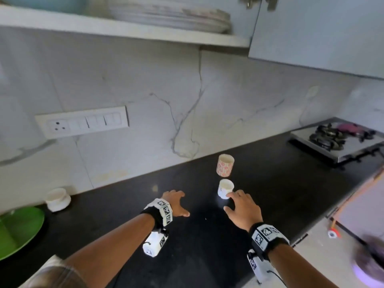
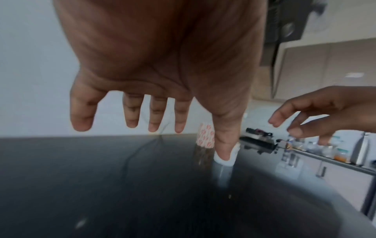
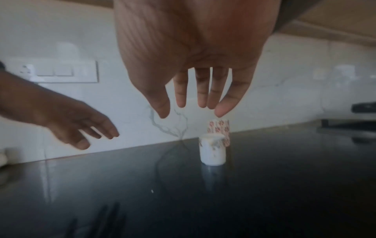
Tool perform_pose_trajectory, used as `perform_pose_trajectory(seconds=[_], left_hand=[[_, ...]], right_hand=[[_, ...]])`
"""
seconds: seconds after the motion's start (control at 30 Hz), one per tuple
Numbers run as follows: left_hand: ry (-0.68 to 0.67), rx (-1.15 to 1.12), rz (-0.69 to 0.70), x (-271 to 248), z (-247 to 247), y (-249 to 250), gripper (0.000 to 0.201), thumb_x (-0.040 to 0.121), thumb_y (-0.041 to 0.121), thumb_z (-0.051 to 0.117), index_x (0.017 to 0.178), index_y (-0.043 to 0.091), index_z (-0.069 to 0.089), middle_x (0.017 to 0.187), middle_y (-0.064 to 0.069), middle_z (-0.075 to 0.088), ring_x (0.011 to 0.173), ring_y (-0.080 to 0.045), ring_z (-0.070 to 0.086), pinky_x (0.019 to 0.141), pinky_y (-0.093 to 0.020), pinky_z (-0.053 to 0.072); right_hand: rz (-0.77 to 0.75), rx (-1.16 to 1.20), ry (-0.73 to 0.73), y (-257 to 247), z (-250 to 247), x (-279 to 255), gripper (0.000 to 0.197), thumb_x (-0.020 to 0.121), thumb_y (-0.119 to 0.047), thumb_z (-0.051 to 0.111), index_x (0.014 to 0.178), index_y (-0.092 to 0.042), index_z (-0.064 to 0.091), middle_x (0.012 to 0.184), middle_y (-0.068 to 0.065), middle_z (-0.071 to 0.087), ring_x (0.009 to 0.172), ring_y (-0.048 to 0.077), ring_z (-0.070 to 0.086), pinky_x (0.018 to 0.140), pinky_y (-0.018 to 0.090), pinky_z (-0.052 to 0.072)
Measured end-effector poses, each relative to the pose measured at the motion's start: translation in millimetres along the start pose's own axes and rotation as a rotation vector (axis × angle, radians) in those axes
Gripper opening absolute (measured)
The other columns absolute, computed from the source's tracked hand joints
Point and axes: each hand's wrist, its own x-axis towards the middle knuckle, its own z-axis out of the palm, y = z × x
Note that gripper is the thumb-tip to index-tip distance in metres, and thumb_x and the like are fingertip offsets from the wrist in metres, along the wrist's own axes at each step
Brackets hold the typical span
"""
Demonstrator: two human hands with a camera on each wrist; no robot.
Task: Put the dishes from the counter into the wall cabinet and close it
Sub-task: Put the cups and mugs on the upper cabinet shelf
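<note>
Head view: two bare hands hover over the black counter (image 1: pixel 270 183), both empty.
Landmark: the white cup (image 1: pixel 225 189), upright on the counter.
Right hand (image 1: pixel 243 207): fingers spread and relaxed, holding nothing; in the head view its fingertips lie at the near side of the white cup, and the right wrist view shows them above it with a gap.
Left hand (image 1: pixel 176 202): fingers straight and loose, holding nothing, to the left of the white cup and apart from it.
Floral cup (image 1: pixel 225 165): upright just behind the white cup, towards the marble wall; the two look close but not touching.
White bowl (image 1: pixel 57 199): far to the left of the white cup, against the wall.
Wall cabinet (image 1: pixel 124 30): above and to the left of the white cup, door open, a stack of plates (image 1: pixel 172 17) on its shelf.
Count: two cups, one bowl, one plate stack; the number of plates is too blurred to tell.
Handling, as I judge it: the white cup looks like glazed ceramic, so light, stiff, smooth and breakable. No handle shows, so take it round the side wall, thumb opposite fingers, and lift straight up to clear the floral cup.
</note>
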Motion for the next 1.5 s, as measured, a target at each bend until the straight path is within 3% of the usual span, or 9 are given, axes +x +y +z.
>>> perform_pose_trajectory(seconds=[0.17, 0.27, 0.53, 0.87, 1.03, 1.17, 1.3, 1.4, 1.5], left_hand=[[-0.026, 0.001, -0.168, 37.4, 59.1, -26.3, 0.120, 0.048, 0.072, 0.075, 0.150, 0.031, 0.025, 0.157, -0.008, 0.026, 0.146, -0.036, 0.017, 0.114, -0.058, 0.026], [-0.060, -0.028, -0.271, 38.9, 59.2, -31.0, 0.120, 0.057, 0.062, 0.082, 0.153, 0.030, 0.017, 0.163, -0.010, 0.010, 0.147, -0.043, 0.003, 0.115, -0.061, 0.023], [-0.088, -0.116, -0.323, 49.2, 61.3, -42.9, 0.123, 0.055, 0.055, 0.089, 0.154, 0.027, 0.020, 0.163, -0.011, 0.007, 0.147, -0.047, 0.002, 0.117, -0.055, 0.021], [-0.087, -0.154, -0.342, 57.9, 72.6, -53.3, 0.126, 0.049, 0.055, 0.091, 0.152, 0.034, 0.022, 0.164, -0.004, 0.005, 0.148, -0.043, -0.002, 0.112, -0.066, 0.023], [-0.087, -0.175, -0.343, 55.2, 75.0, -54.0, 0.127, 0.048, 0.057, 0.090, 0.152, 0.035, 0.021, 0.164, -0.001, 0.003, 0.148, -0.041, -0.004, 0.110, -0.068, 0.023], [-0.102, -0.171, -0.317, 47.0, 74.3, -52.0, 0.119, 0.058, 0.058, 0.085, 0.153, 0.035, 0.018, 0.164, -0.001, 0.001, 0.149, -0.038, -0.006, 0.111, -0.069, 0.020], [-0.085, -0.052, -0.252, 24.3, 63.2, -37.3, 0.083, 0.072, 0.058, 0.075, 0.143, 0.034, 0.038, 0.155, 0.001, 0.031, 0.146, -0.030, 0.022, 0.109, -0.069, 0.017], [-0.041, -0.017, -0.165, 3.7, 43.2, -26.6, 0.059, 0.078, 0.067, 0.064, 0.127, 0.035, 0.055, 0.129, 0.007, 0.058, 0.122, -0.022, 0.054, 0.104, -0.048, 0.038], [0.035, -0.054, -0.059, -20.9, 6.4, -17.2, 0.047, 0.083, 0.065, 0.058, 0.119, 0.035, 0.060, 0.117, 0.011, 0.065, 0.106, -0.016, 0.062, 0.091, -0.035, 0.048]], right_hand=[[0.107, 0.087, -0.040, 43.3, 32.1, 38.6, 0.062, 0.084, -0.046, 0.061, 0.139, -0.035, 0.036, 0.136, -0.003, 0.044, 0.123, 0.023, 0.045, 0.082, 0.046, 0.053], [0.155, 0.160, -0.067, 58.0, 41.8, 70.5, 0.072, 0.080, -0.050, 0.066, 0.141, -0.037, 0.032, 0.139, 0.000, 0.043, 0.127, 0.027, 0.045, 0.087, 0.048, 0.049], [0.083, 0.251, -0.143, 62.1, 69.1, 145.7, 0.100, 0.067, -0.054, 0.077, 0.147, -0.038, 0.020, 0.141, 0.002, 0.043, 0.123, 0.031, 0.050, 0.090, 0.047, 0.048], [0.064, 0.258, -0.049, 49.5, 100.4, 162.9, 0.081, 0.075, -0.037, 0.075, 0.141, -0.039, 0.028, 0.123, 0.003, 0.048, 0.103, 0.029, 0.060, 0.070, 0.038, 0.051], [0.026, 0.308, -0.048, 45.6, 97.9, 154.9, 0.083, 0.074, -0.037, 0.078, 0.142, -0.039, 0.030, 0.126, 0.001, 0.050, 0.106, 0.028, 0.060, 0.078, 0.041, 0.051], [-0.166, 0.353, -0.016, 32.7, 93.9, 133.9, 0.084, 0.071, -0.041, 0.079, 0.139, -0.048, 0.032, 0.121, -0.012, 0.049, 0.105, 0.017, 0.059, 0.081, 0.040, 0.053], [-0.405, 0.312, -0.003, 10.7, 72.5, 113.5, 0.085, 0.070, -0.043, 0.078, 0.141, -0.049, 0.031, 0.121, -0.018, 0.049, 0.107, 0.009, 0.057, 0.082, 0.037, 0.055], [-0.507, 0.297, 0.058, -10.0, 43.7, 100.0, 0.084, 0.070, -0.041, 0.079, 0.141, -0.044, 0.035, 0.122, -0.019, 0.050, 0.106, 0.005, 0.056, 0.081, 0.037, 0.056], [-0.567, 0.306, 0.128, -30.8, 9.7, 90.7, 0.085, 0.069, -0.039, 0.081, 0.141, -0.042, 0.038, 0.123, -0.016, 0.052, 0.109, 0.008, 0.056, 0.083, 0.037, 0.055]])
